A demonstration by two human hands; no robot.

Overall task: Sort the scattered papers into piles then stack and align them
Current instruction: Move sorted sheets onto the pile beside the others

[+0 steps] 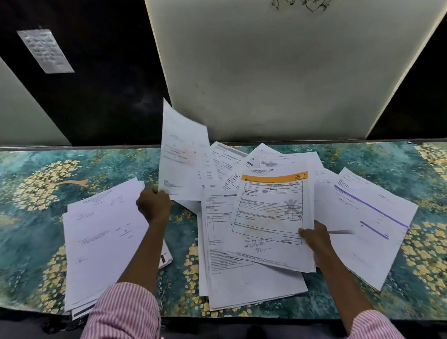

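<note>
Both hands clamped on paper, mid-table.
The left hand (154,204) grips a lifted sheet (183,156) beside the left pile (104,240); the right hand (315,238) pinches the orange-banded bundle (274,213), headed "INVOICE", handwriting below unreadable.

Red-and-white pinstriped shirt sleeves (121,317)

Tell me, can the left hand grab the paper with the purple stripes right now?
Probably not easily. The left hand grips a raised sheet, and the purple-striped paper lies on the far side, beyond the right hand, which holds the orange-topped invoice.
</note>
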